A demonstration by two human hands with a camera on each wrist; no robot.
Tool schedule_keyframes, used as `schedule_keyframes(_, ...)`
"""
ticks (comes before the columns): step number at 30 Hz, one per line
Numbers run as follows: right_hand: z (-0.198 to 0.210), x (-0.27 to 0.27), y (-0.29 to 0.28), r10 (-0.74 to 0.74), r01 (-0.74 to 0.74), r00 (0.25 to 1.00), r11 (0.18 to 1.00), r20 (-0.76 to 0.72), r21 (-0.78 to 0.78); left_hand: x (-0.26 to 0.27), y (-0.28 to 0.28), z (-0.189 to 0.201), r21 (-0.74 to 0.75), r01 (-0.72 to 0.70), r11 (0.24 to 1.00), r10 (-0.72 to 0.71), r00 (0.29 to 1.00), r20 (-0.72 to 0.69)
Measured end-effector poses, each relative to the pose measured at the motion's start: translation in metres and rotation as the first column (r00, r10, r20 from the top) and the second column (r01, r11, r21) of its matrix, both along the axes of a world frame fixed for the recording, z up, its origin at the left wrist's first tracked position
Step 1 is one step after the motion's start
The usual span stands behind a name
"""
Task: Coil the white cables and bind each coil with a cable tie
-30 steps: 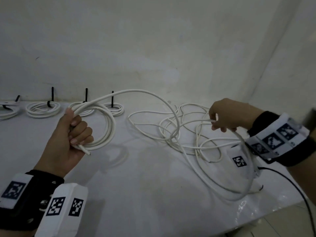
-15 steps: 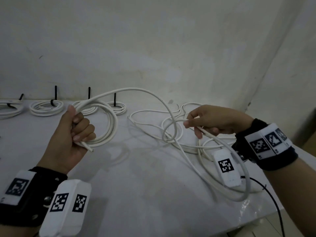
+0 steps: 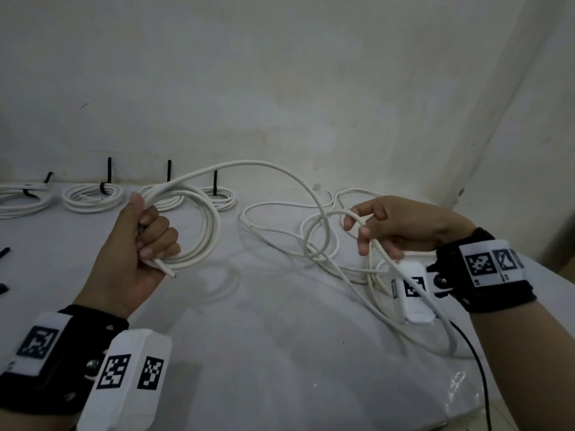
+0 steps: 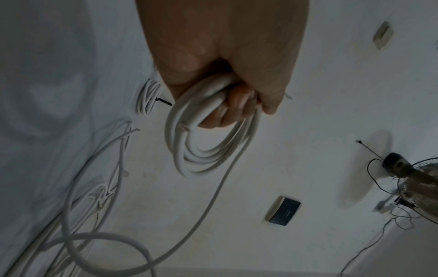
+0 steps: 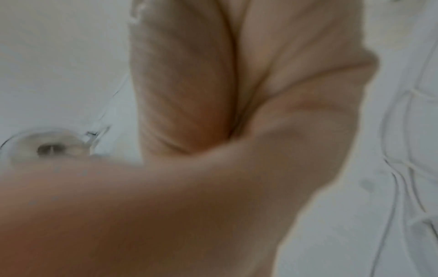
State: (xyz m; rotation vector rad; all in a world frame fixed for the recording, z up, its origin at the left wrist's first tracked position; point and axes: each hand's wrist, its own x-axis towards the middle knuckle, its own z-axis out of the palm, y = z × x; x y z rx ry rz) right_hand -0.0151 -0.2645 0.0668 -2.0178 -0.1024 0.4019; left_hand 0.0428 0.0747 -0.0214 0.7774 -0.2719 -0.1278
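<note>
My table (image 3: pixel 280 353) wears a white cover with a glossy plastic patch at its near right edge. A stained white wall (image 3: pixel 280 88) rises behind it. A thin black cord (image 3: pixel 479 368) trails off the right edge. My left wrist camera catches a dark wall switch (image 4: pixel 283 210), a pale plate (image 4: pixel 382 35) and a fan (image 4: pixel 417 180) with dangling wires.
</note>
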Motion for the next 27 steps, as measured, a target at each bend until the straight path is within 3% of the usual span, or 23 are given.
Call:
schedule_keyframes(3, 0.007, 0.001, 0.011, -0.095, 0.102, 0.994, 0.985, 0.060, -0.141, -0.001, 0.000, 0.001, 0.015, -0.025, 1.000, 0.025, 1.000, -0.005)
schedule_keyframes(6, 0.008, 0.001, 0.021, -0.093, 0.099, 0.995, 0.981, 0.046, -0.168, -0.001, -0.001, 0.003, 0.011, -0.030, 0.999, 0.030, 1.000, -0.008)
schedule_keyframes(12, 0.005, -0.004, 0.035, 0.032, -0.030, 0.992, 0.999, -0.119, 0.021, 0.001, 0.002, 0.002, -0.011, -0.015, 1.000, 0.015, 1.000, -0.004)
schedule_keyframes(17, -0.009, -0.001, 0.040, -0.010, 0.014, 0.999, 0.998, -0.051, 0.059, 0.003, 0.003, -0.001, -0.017, -0.005, 1.000, 0.005, 1.000, 0.001)
schedule_keyframes(20, -0.015, 0.005, 0.038, -0.038, 0.046, 0.998, 0.987, 0.053, -0.154, 0.003, 0.002, -0.001, -0.014, 0.000, 1.000, 0.000, 1.000, 0.011)
schedule_keyframes(23, -0.008, 0.008, 0.029, -0.068, 0.132, 0.982, 0.915, 0.175, -0.381, 0.006, 0.004, -0.001, -0.050, 0.020, 0.999, -0.020, 1.000, 0.007)
schedule_keyframes(27, 0.001, 0.008, 0.022, -0.098, 0.276, 0.931, 0.819, 0.351, -0.503, 0.010, 0.006, -0.005, -0.092, 0.031, 0.995, -0.031, 1.000, 0.001)
